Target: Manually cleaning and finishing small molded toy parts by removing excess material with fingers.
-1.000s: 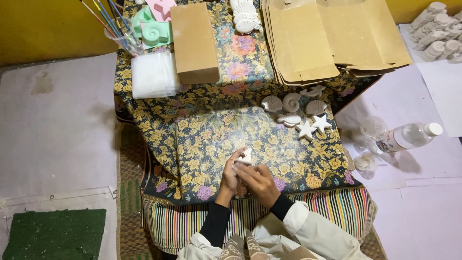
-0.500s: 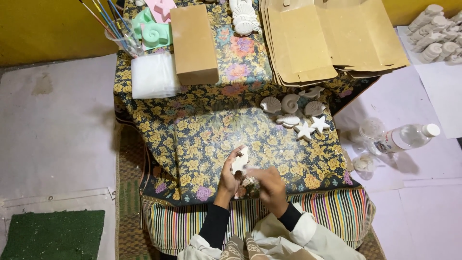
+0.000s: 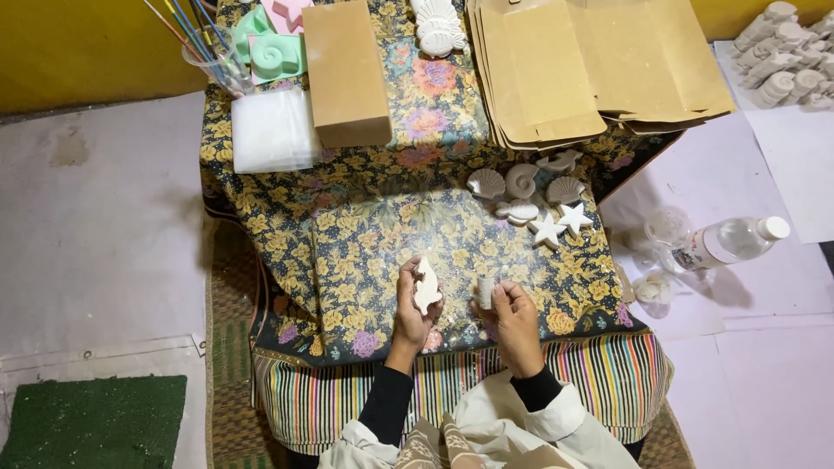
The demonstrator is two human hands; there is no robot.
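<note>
White plaster is the main thing in hand: the left hand (image 3: pixel 415 300) grips a pale, long figure (image 3: pixel 426 285) upright over the flowered cloth (image 3: pixel 365 226), fingers closed around its near half. A second ago both hands were pressed together on one small white piece at the middle of the cloth; now they have drawn apart, so the figure stands alone in the left and its outline shows. The right hand (image 3: pixel 514 314) has moved just to the right and curls tightly round a small pale block (image 3: pixel 485 292), perhaps a sanding pad or a second cast; too little shows to tell. I judge the work has passed from handling to looking over the piece. Farther right lie shells and stars (image 3: pixel 534 204), untouched, then a clear bottle (image 3: pixel 725 243) on the floor. Far left, the brushes (image 3: pixel 195 39) are cut off by the top edge, as are the white casts (image 3: pixel 782 52) at far right.
</note>
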